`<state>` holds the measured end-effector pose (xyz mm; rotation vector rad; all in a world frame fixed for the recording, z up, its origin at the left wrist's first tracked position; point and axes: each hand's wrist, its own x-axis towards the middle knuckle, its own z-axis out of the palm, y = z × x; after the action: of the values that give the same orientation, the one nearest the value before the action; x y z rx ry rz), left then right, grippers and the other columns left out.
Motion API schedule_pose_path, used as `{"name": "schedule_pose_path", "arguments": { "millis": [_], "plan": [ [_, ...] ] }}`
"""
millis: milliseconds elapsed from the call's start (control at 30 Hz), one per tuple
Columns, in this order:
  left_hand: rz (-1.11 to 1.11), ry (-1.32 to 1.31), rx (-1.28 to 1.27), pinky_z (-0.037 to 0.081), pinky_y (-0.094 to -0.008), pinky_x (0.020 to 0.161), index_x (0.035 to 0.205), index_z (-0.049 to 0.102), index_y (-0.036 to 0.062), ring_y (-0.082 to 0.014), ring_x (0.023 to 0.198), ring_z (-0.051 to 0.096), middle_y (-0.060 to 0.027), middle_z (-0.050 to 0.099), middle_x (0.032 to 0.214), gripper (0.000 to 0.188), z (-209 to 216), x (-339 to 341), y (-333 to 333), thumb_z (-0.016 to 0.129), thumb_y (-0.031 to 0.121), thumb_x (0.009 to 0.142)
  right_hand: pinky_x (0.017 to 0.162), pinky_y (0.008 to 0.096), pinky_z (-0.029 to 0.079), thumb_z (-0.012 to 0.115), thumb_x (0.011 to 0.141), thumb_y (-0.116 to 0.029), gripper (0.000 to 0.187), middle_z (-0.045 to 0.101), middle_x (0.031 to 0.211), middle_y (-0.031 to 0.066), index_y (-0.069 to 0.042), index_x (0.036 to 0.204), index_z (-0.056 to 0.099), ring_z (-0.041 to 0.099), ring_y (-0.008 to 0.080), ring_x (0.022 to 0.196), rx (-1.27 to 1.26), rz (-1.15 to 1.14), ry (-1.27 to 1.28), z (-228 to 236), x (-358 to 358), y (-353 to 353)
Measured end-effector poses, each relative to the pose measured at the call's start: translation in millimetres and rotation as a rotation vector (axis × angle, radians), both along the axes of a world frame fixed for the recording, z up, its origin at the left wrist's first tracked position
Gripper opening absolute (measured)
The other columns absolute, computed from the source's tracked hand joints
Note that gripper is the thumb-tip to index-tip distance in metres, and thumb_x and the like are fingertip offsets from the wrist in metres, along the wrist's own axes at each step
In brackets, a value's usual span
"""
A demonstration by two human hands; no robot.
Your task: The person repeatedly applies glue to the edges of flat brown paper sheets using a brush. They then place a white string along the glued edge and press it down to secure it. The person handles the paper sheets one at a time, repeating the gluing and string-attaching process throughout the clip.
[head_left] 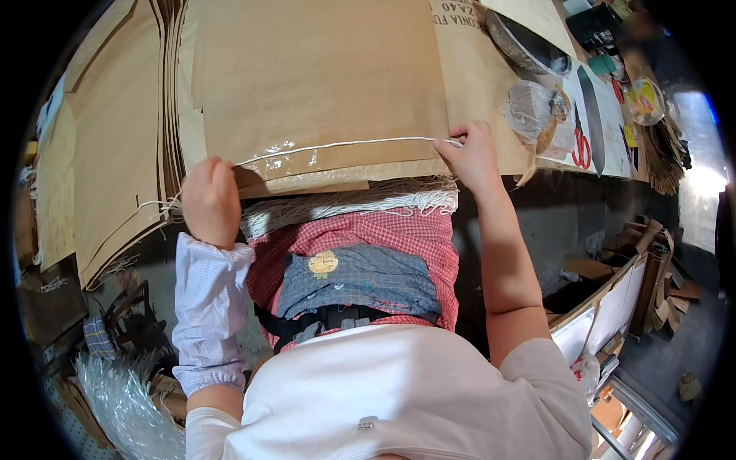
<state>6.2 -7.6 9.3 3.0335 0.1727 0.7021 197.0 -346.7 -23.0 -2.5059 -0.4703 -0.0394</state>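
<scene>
A white string (345, 144) is stretched across the near part of a large brown paper sheet (322, 77). Its left end goes into my left hand (210, 201), which is closed at the sheet's left side. At the other end, my right hand (471, 157) pinches the string between thumb and fingers near the sheet's right side. Shiny wet-looking patches (287, 157) lie along the paper just under the string. A bundle of white strings (353, 203) hangs over my lap, below the table's front edge.
To the left stands a stack of brown paper sheets (123, 146) with string ends sticking out. Red-handled scissors (581, 146), a long dark blade (592, 115), a plastic-wrapped bundle (529, 107) and a dark basin (525, 42) lie at the right. Cardboard scraps (667, 295) lie lower right.
</scene>
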Motion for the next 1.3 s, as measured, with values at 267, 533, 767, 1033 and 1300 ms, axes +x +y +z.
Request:
{"name": "schedule_pose_path", "arguments": {
  "millis": [267, 533, 767, 1033, 1300],
  "plan": [
    [-0.307, 0.121, -0.150, 0.047, -0.0382, 0.082, 0.109, 0.061, 0.0024, -0.0294, 0.096, 0.056, -0.0110, 0.059, 0.106, 0.042, -9, -1, 3, 0.056, -0.007, 0.068, 0.053, 0.0258, 0.040, 0.070, 0.069, -0.001, 0.028, 0.050, 0.075, 0.0000, -0.006, 0.083, 0.046, 0.050, 0.0089, 0.067, 0.635, 0.084, 0.765, 11, -2, -6],
    [-0.253, 0.172, -0.149, 0.045, -0.0390, 0.088, 0.108, 0.060, -0.0016, -0.0311, 0.102, 0.054, -0.0134, 0.058, 0.108, 0.038, -4, -11, 11, 0.056, -0.006, 0.070, 0.078, 0.0356, 0.049, 0.072, 0.068, -0.003, 0.037, 0.061, 0.092, 0.0103, -0.002, 0.102, 0.055, 0.060, 0.0290, 0.088, 0.181, 0.156, -0.254, 21, -22, 23],
    [-0.265, 0.408, -0.428, 0.045, -0.0382, 0.086, 0.107, 0.059, -0.0044, -0.0336, 0.098, 0.055, -0.0151, 0.057, 0.098, 0.041, 25, 3, 15, 0.070, 0.012, 0.072, 0.069, 0.0317, 0.050, 0.066, 0.075, 0.001, 0.008, 0.065, 0.087, 0.0079, 0.000, 0.083, 0.066, 0.062, 0.0221, 0.080, 0.159, 0.565, -0.202, 16, -12, 22],
    [0.061, 0.365, -0.681, 0.047, -0.0388, 0.064, 0.086, 0.061, -0.0018, -0.0313, 0.071, 0.059, -0.0146, 0.060, 0.078, 0.019, -4, 19, 36, 0.069, 0.012, 0.076, 0.057, 0.0285, 0.045, 0.069, 0.078, -0.010, 0.010, 0.060, 0.073, 0.0061, -0.001, 0.079, 0.064, 0.057, 0.0170, 0.063, 0.171, 0.108, 0.256, 12, 0, 42],
    [0.237, 0.184, -0.163, 0.047, -0.0447, 0.076, 0.093, 0.050, 0.0031, -0.0356, 0.087, 0.058, -0.0167, 0.060, 0.093, 0.016, 0, 22, -15, 0.055, 0.015, 0.083, 0.075, 0.0339, 0.047, 0.067, 0.077, -0.013, 0.023, 0.059, 0.099, 0.0132, -0.005, 0.098, 0.061, 0.057, 0.0282, 0.090, -0.202, 0.010, -0.422, 15, -22, 66]
  ]
}}
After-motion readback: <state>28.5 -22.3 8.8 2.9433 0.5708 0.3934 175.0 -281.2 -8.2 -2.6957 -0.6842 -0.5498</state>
